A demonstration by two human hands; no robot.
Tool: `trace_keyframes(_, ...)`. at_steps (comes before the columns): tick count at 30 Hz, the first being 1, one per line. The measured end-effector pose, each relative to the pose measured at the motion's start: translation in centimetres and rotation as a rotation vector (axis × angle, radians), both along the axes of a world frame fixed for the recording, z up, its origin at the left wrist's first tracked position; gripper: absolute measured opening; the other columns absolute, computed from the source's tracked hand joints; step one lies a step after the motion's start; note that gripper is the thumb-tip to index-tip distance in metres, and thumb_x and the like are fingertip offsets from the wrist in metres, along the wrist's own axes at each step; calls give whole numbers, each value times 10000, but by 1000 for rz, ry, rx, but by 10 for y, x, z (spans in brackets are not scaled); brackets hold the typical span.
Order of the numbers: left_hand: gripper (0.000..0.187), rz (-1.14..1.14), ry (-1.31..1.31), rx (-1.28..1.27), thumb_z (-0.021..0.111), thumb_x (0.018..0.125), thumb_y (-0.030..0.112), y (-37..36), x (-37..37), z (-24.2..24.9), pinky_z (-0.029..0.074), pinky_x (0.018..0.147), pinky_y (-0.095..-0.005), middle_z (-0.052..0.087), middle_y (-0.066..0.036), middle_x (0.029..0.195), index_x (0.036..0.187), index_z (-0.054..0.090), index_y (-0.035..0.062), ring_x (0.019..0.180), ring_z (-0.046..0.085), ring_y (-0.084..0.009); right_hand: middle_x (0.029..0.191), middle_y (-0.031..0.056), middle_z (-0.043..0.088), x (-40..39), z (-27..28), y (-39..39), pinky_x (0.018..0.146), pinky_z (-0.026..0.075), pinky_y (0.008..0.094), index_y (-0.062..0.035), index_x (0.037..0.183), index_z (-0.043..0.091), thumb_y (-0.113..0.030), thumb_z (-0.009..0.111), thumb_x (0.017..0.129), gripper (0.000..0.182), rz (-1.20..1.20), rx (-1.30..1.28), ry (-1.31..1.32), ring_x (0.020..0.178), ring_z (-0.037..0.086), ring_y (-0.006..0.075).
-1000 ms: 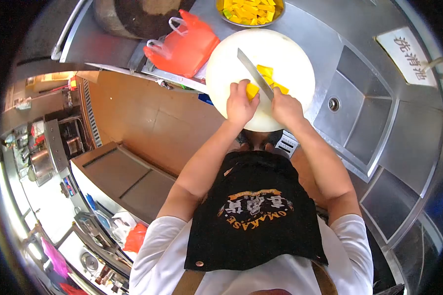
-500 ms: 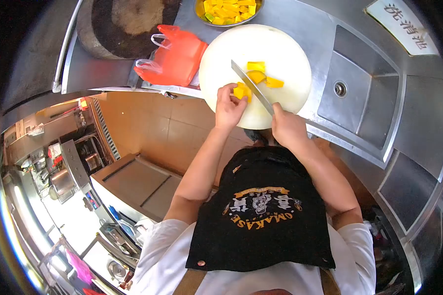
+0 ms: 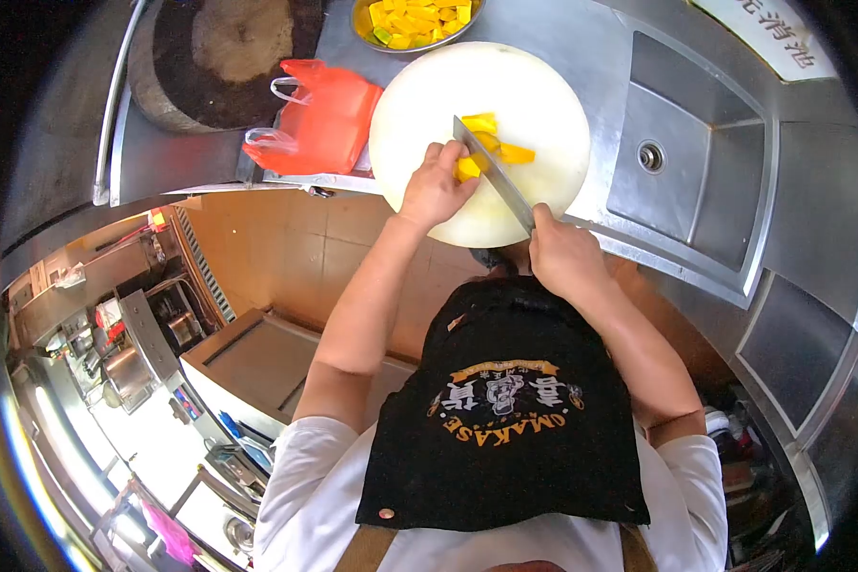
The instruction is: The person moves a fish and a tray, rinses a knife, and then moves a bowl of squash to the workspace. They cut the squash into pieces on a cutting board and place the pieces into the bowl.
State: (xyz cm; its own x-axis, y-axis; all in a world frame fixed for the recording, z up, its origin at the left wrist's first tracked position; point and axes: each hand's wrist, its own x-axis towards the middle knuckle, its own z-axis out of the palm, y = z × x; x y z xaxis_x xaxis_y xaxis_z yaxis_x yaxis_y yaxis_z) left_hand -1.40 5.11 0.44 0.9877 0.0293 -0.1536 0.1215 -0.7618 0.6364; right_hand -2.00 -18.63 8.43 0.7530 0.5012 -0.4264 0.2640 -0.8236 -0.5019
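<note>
My right hand (image 3: 568,255) is wrapped round the handle of a kitchen knife (image 3: 503,187), whose long blade slants up and left across a round white cutting board (image 3: 534,86). Left of the blade, my left hand (image 3: 437,188) has its fingers curled over a yellow pumpkin piece (image 3: 467,169), fingertips close to the steel. Part of that piece is hidden by the hand. Several other pumpkin chunks (image 3: 517,153) lie on the board just right of the blade, partly covered by it.
A metal bowl (image 3: 361,32) of cut pumpkin stands behind the board. To the left are a red plastic bag (image 3: 329,119) and a thick round wooden block (image 3: 162,86). A steel sink (image 3: 672,195) with a drain is on the right.
My left hand has moved up over the pumpkin piece, its fingers now more curled and nearer the blade. The knife has shifted slightly right across the board. The whole view has shifted a little.
</note>
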Motion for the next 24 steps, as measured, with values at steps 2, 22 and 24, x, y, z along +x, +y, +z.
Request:
trace_keyframes(2,428,-64,21,44,749,809,213,4,4,2,542,814,-438,560,-159,1092,1157,520,114,923,653,-342,763,229,670,-1,0,3,700,517,541,24,1075,489,-109,518,885,234,24,-34,43,745,672,426)
trace_keyframes(22,377,395,-28,-116,679,805,90,-5,-8,-11,548,716,-359,620,-122,1034,1148,524,83,804,671,-238,937,259,690,23,-66,33,813,517,520,11,1141,520,-92,487,886,277,-10,-27,158,900,683,419)
trace_keyframes(24,367,484,37,-378,653,820,72,16,-15,-22,544,718,-339,647,-120,1020,1164,527,71,807,667,-218,889,277,681,28,-63,15,772,507,550,11,1120,510,-116,489,895,260,-22,-39,108,866,676,436)
